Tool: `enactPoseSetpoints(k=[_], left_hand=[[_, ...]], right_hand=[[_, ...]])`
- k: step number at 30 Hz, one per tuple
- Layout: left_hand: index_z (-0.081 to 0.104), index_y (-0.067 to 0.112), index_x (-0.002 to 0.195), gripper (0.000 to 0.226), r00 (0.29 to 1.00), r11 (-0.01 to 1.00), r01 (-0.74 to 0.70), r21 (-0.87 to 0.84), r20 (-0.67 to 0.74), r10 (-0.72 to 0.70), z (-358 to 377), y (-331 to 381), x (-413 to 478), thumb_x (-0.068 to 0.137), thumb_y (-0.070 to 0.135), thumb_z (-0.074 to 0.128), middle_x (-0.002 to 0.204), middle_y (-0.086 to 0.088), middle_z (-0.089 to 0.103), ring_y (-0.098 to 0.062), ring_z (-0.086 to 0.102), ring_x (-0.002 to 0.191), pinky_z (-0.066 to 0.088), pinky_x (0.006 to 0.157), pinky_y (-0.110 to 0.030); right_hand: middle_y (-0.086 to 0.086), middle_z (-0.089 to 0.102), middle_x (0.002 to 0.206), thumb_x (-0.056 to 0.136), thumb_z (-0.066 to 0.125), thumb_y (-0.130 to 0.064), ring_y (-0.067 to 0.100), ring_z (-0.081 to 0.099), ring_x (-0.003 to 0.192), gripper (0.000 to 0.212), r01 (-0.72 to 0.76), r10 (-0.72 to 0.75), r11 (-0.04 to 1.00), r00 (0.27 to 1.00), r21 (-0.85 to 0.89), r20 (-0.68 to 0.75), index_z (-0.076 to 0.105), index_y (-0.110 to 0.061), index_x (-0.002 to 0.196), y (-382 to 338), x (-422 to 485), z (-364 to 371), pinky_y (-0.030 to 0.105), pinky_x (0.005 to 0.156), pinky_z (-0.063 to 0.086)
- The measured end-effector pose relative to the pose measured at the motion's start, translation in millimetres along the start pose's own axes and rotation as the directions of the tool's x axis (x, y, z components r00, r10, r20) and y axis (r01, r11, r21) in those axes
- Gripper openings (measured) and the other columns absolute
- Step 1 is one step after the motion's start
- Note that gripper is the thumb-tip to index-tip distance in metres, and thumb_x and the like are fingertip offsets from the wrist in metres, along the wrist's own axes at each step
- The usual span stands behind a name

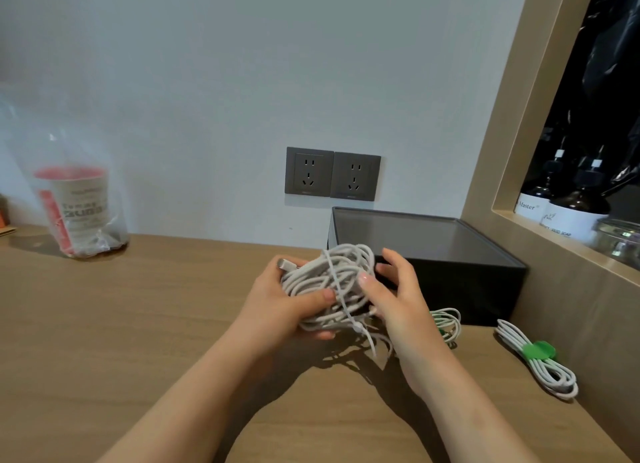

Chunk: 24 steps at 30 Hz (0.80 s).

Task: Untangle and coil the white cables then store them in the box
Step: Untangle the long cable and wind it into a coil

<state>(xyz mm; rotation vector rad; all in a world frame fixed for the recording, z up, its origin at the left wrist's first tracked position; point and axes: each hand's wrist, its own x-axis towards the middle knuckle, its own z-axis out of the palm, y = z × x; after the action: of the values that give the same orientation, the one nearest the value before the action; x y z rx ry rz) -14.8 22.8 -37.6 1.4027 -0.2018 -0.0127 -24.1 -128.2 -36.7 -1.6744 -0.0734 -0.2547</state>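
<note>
here, both hands meet above the wooden table [121, 324] around a tangle of white cables [332, 279], held clear of the surface just in front of the black box [426, 248]. the left hand [277, 303] grips the tangle from the left, its fingers curled under and behind the strands and its thumb laid across the front. the right hand [398, 296] holds the other side, thumb pressed onto the strands and fingers curved up behind them, so both hands are closed on the same bundle. a silver plug [285, 264] pokes out of the tangle above the left hand, and a few loose loops [372, 345] hang from the underside toward the table. the box sits against the wall at the right end of the table, beside a wooden niche frame [502, 151]; whether its grey top is a lid or the inside, i cannot tell. two more white cables lie on the table: a small coil [448, 322] just beside the box's front and partly behind the right wrist, and a longer coil bound with a green tie [540, 362] further right, near the wooden frame. two dark wall sockets [332, 173] sit on the wall above the box. far left stands a clear plastic bag holding a cup [79, 206]. in the niche are dark soap bottles [568, 206] with white labels.
</note>
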Motion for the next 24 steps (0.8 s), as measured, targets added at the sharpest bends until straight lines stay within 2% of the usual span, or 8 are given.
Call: enactPoseSetpoints(k=[2,4,8,11,14,17,21,24], left_hand=[[0.05,0.007,0.097,0.03,0.998,0.998,-0.003,-0.063,-0.067,-0.001,0.4,2.3,0.0,0.077,-0.003,0.07,0.086,-0.01,0.068,-0.023,0.071,0.066,0.056,0.05,-0.034],[0.051,0.007,0.1,0.031,0.996,0.998,-0.027,-0.056,-0.09,0.022,1.4,3.4,-0.9,0.077,-0.003,0.069,0.087,-0.01,0.068,-0.021,0.071,0.065,0.056,0.051,-0.033],[0.053,0.009,0.098,0.031,0.991,0.997,-0.074,-0.004,-0.111,0.073,1.7,3.5,0.7,0.076,-0.002,0.071,0.086,-0.008,0.068,-0.019,0.07,0.065,0.056,0.052,-0.033],[0.052,0.009,0.099,0.032,0.986,0.994,-0.109,0.02,-0.127,0.111,-1.5,6.1,2.1,0.076,-0.002,0.071,0.088,-0.01,0.068,-0.019,0.07,0.066,0.057,0.054,-0.035],[0.051,0.007,0.1,0.032,0.98,0.994,-0.106,-0.023,-0.172,0.1,-7.5,7.7,3.4,0.077,-0.004,0.07,0.086,-0.011,0.068,-0.019,0.07,0.063,0.056,0.052,-0.033],[0.051,0.006,0.101,0.031,0.977,0.996,-0.087,-0.01,-0.195,0.083,-12.9,7.1,5.5,0.078,-0.004,0.069,0.086,-0.011,0.067,-0.018,0.07,0.061,0.056,0.051,-0.032],[0.05,0.008,0.099,0.031,0.969,0.997,-0.072,0.003,-0.237,0.071,-17.8,7.8,9.1,0.078,-0.003,0.07,0.091,-0.013,0.067,-0.021,0.07,0.067,0.058,0.054,-0.037],[0.049,0.006,0.1,0.033,0.974,0.998,-0.062,0.018,-0.217,0.064,-16.6,8.4,8.8,0.077,-0.004,0.07,0.089,-0.014,0.067,-0.019,0.069,0.063,0.057,0.051,-0.035]], right_hand=[[-0.005,0.052,0.117,0.092,0.053,-0.03,0.01,0.057,0.099,0.036,-0.059,0.059,0.998,0.994,-0.002,-0.089,0.043,-0.024,0.126,2.7,0.2,1.3,0.032,0.083,0.052],[0.004,0.061,0.096,0.095,0.05,-0.027,0.021,0.065,0.085,0.021,-0.151,0.15,0.989,0.981,0.0,-0.125,0.05,-0.014,0.111,2.4,-2.0,4.9,0.04,0.08,0.056],[0.012,0.062,0.075,0.097,0.045,-0.028,0.018,0.058,0.051,0.018,-0.355,0.354,0.933,0.935,0.053,0.025,0.052,-0.011,0.097,-9.6,-10.7,12.0,0.028,0.049,0.051],[0.008,0.059,0.059,0.095,0.045,-0.039,0.013,0.044,0.039,0.032,-0.451,0.444,0.892,0.884,0.02,0.146,0.056,-0.009,0.094,-15.4,-15.5,10.7,0.023,0.042,0.036],[-0.001,0.049,0.052,0.094,0.045,-0.045,0.008,0.033,0.038,0.041,-0.402,0.408,0.912,0.878,-0.079,0.249,0.063,-0.009,0.089,-16.0,-17.2,8.7,0.019,0.04,0.025],[-0.006,0.043,0.049,0.097,0.043,-0.034,0.005,0.035,0.042,0.033,-0.247,0.294,0.95,0.913,-0.19,0.284,0.067,-0.014,0.084,-12.2,-15.5,6.3,0.018,0.044,0.03],[-0.007,0.065,0.062,0.096,0.047,-0.022,0.001,0.059,0.06,0.028,-0.205,0.262,0.954,0.923,-0.218,0.282,0.071,-0.018,0.081,-8.7,-14.5,4.9,0.015,0.063,0.049],[0.0,0.071,0.072,0.095,0.049,-0.013,0.007,0.063,0.064,0.023,-0.28,0.317,0.945,0.907,-0.168,0.278,0.071,-0.015,0.088,-7.1,-13.0,5.4,0.022,0.069,0.054]])
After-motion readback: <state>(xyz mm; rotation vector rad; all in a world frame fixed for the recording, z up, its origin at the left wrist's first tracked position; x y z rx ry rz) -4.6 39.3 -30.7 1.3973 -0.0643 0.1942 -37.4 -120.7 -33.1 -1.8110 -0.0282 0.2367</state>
